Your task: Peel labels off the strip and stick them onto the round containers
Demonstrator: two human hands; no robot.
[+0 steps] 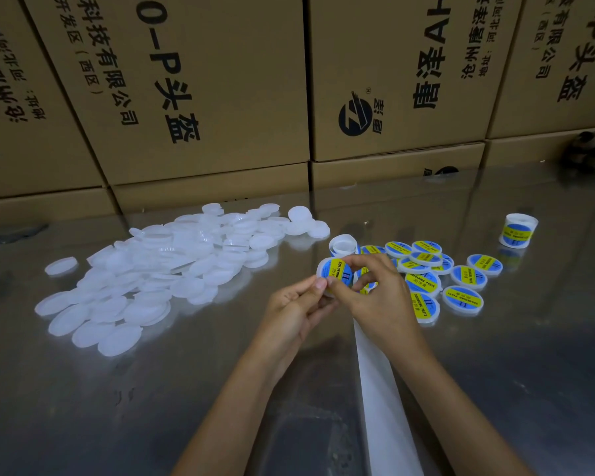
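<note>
My left hand [298, 304] holds a white round container [334, 271] tilted up above the table, with a blue and yellow label on its face. My right hand [375, 290] pinches the container's lower edge, its fingers curled over the label strip [380, 389]. The strip's bare white backing runs from under my right hand toward the near edge. Its far end curls into a loop [342, 244] behind the hands. A pile of unlabelled white containers [172, 266] lies to the left. Several labelled containers [437, 280] lie to the right.
The work surface is a shiny metal table [152, 389]. A roll of labels [517, 230] stands at the far right. Cardboard boxes [203, 91] with printed text form a wall along the table's back edge. A dark object [588, 149] sits at the back right.
</note>
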